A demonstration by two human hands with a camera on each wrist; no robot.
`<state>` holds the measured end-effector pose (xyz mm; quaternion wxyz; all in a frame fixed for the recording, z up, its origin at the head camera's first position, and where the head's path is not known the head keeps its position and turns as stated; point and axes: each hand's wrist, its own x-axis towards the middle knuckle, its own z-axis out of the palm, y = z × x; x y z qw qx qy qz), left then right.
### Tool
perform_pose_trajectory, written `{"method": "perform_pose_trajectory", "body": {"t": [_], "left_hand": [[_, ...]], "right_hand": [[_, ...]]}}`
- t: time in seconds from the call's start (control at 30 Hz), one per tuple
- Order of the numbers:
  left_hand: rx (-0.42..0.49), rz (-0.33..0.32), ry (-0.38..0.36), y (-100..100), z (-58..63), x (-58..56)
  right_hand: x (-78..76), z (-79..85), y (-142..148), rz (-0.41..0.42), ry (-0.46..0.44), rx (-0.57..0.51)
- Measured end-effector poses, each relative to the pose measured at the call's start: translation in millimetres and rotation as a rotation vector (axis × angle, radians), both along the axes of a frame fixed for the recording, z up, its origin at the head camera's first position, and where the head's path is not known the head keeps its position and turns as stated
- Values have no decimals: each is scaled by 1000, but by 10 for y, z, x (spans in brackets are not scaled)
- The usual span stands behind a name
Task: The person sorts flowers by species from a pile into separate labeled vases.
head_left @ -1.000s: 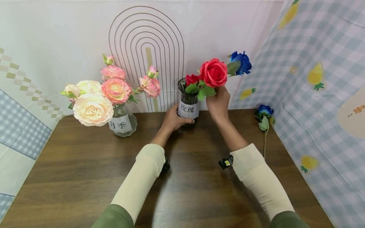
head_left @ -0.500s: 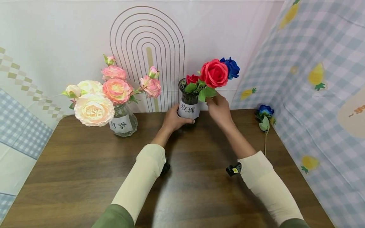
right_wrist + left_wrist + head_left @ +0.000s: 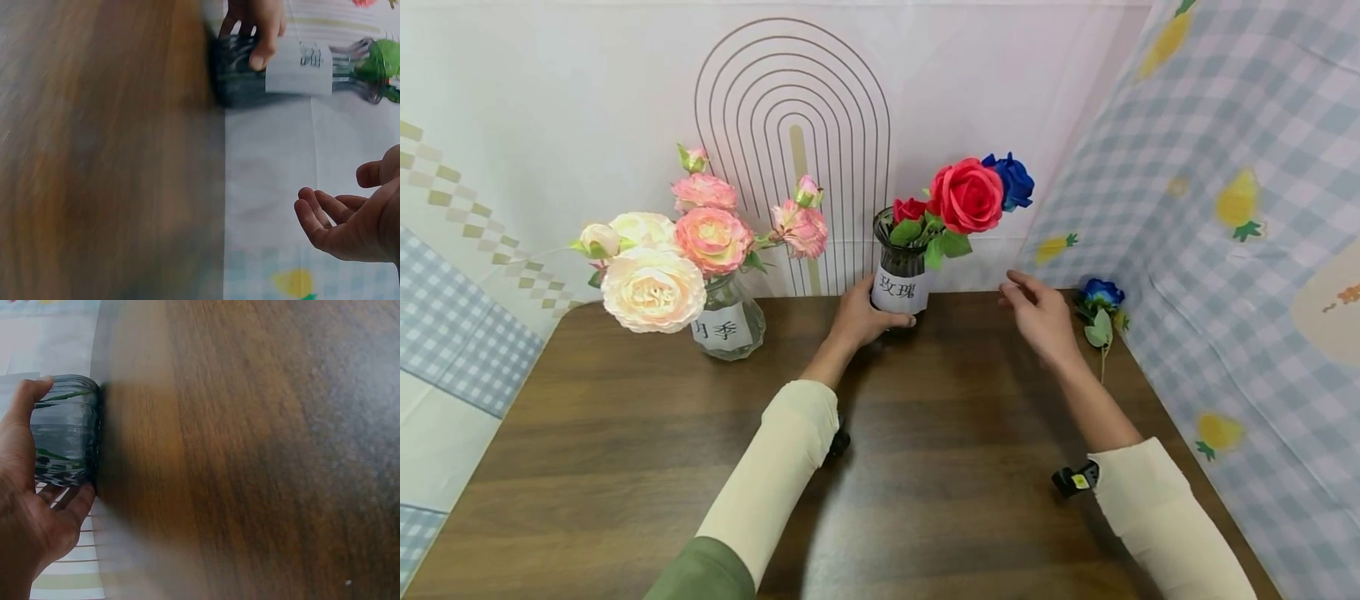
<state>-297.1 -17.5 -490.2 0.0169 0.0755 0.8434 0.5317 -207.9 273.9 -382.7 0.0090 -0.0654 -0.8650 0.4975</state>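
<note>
My left hand (image 3: 859,318) grips the lower part of a dark glass vase (image 3: 901,263) with a white paper label, standing at the back of the table. In the left wrist view the thumb and fingers (image 3: 78,503) wrap round its base. Red roses (image 3: 966,196) and a blue rose (image 3: 1017,183) rise from the vase, the blue one partly behind the large red bloom. To the right, my right hand (image 3: 1041,317) is in the air, fingers loosely bent and holding nothing. Beyond it another blue rose (image 3: 1102,293) lies on the table at the right edge.
A clear glass vase (image 3: 730,321) with a label stands at the back left, filled with pink and cream flowers (image 3: 653,287). A white printed cloth (image 3: 985,75) hangs behind the wooden table (image 3: 647,450), and a checked cloth (image 3: 1247,300) hangs along the right side.
My right hand has let go of the blue rose, now in the dark vase behind the red bloom, and has moved right toward the lying rose. My left hand keeps its grip on the vase.
</note>
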Motion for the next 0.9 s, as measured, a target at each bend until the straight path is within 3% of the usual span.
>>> {"method": "perform_pose_trajectory", "body": {"t": [0.13,0.4,0.9], "left_hand": [[-7,5,-7,-6,-111,-98],[13,-12,-13,11,157,143],[-11,-7,-5,26,199,181]], "right_hand": [[48,-47,172,1,-37,-15],[130,-127,482,5,-65,22],[220,-272,1149,-23,-144,253]]}}
